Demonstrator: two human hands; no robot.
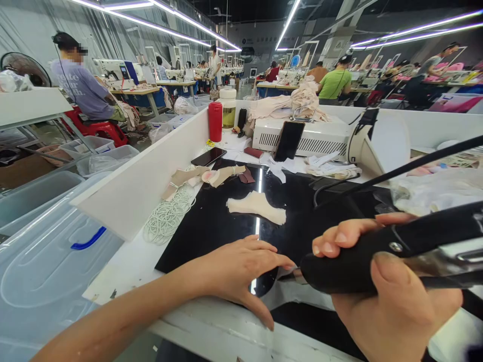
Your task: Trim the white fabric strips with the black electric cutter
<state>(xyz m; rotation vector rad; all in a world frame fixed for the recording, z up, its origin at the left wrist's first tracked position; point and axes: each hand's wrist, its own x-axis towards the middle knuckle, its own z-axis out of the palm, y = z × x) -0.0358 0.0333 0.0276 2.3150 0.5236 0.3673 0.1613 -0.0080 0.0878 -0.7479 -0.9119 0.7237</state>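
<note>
Grip: right hand (403,301) closed around black handheld tool (358,262); left hand (237,266) spread wide, fingertip just beside metal tip (297,275) (contact — cannot tell). Could injure that fingertip, given a slip. Pale fabric piece (257,206) flat on black board (204,236), beyond left hand. Around: cord bundle (168,216) at left, flat phone (209,156) behind, black cable (400,175) slanting across at right — possible snag for tool.

Bare left hand (236,269), perhaps dark trousers (173,352)
</note>
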